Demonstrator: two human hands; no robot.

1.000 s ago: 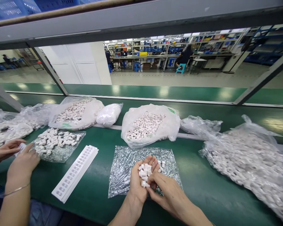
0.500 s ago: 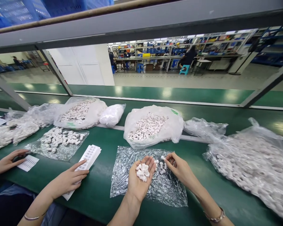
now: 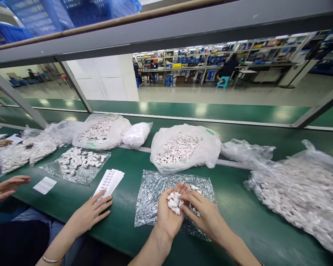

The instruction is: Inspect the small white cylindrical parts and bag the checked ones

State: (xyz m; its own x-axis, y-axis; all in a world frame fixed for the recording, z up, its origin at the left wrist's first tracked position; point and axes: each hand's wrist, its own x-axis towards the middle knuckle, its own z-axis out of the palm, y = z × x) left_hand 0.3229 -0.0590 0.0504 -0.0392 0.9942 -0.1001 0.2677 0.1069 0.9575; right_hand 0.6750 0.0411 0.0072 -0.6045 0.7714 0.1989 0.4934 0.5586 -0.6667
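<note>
My left hand is palm up, cupped around several small white fittings. The fingers of my right hand are pinched together at the edge of that pile; whether a fitting is between the fingertips is hidden. Under both hands lies a clear plastic bag flat on the green table. A few more white fittings rest on the bag behind my right hand. Just beyond it stands an open bag full of white fittings.
At left, a co-worker's hand touches paper label sheets; another label sheet lies nearby. Fittings sit on plastic behind them. A large filled bag is at right. A metal beam crosses above.
My right hand has moved left from the loose fittings to the pile in my left palm. The co-worker's far hand has drawn back from the small label sheet. The view has shifted slightly.
</note>
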